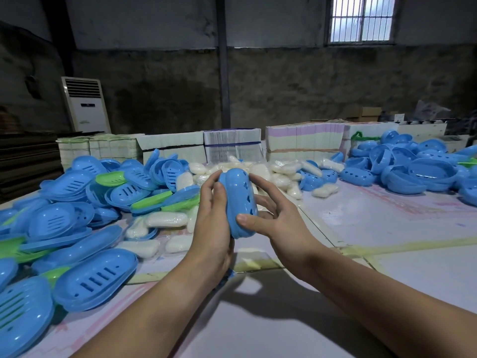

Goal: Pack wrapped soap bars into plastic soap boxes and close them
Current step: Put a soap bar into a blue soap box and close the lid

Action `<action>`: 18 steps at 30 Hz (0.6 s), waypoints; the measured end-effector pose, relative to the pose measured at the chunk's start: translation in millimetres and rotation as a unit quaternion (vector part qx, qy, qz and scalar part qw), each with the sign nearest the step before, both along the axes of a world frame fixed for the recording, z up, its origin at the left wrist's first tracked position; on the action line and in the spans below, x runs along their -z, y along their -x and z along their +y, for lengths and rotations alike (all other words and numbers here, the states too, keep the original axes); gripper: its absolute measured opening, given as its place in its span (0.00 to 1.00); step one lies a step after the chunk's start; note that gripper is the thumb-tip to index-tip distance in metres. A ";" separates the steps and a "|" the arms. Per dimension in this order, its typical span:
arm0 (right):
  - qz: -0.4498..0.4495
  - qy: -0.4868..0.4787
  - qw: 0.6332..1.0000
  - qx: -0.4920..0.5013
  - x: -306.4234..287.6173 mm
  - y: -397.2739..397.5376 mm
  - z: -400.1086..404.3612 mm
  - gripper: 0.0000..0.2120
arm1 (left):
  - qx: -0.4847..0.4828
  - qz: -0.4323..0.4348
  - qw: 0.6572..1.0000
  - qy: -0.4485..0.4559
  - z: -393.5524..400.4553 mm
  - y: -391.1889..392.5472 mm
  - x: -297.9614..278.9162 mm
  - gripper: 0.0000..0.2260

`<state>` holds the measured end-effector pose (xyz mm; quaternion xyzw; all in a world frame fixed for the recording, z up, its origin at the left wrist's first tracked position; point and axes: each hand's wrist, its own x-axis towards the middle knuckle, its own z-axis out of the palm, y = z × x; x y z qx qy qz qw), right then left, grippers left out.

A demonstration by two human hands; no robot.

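Both hands' grip clasps one closed blue oval plastic soap box.
Left hand and right hand hold it upright above the pale desk, between them.

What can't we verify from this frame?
Head view only:
- Inside of the blue soap box: shell halves together, so soap unseen.
- Its seam on the left hand side: covered by palm.
- Right hand fingertips behind the box: hidden.
- Print on stacked cartons: too small.
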<state>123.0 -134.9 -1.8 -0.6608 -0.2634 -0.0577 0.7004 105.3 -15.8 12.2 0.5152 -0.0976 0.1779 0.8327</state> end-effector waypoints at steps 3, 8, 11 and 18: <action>0.006 -0.007 1.000 0.005 0.8 0.2 2.3 0.35 | -0.016 -0.005 1.000 -0.018 -0.2 0.6 0.4 0.11; 0.058 -0.051 0.995 -0.055 -1.1 -5.0 -3.1 0.35 | -0.029 0.004 0.998 -0.047 0.7 -1.4 0.5 0.09; 0.065 -0.042 0.996 -0.052 2.2 -6.2 -3.6 0.35 | -0.022 0.020 0.999 -0.046 -0.3 -1.6 1.4 0.09; 0.030 -0.002 0.999 -0.023 2.1 -4.3 -1.7 0.36 | 0.000 0.028 0.999 -0.020 2.5 -3.2 0.2 0.10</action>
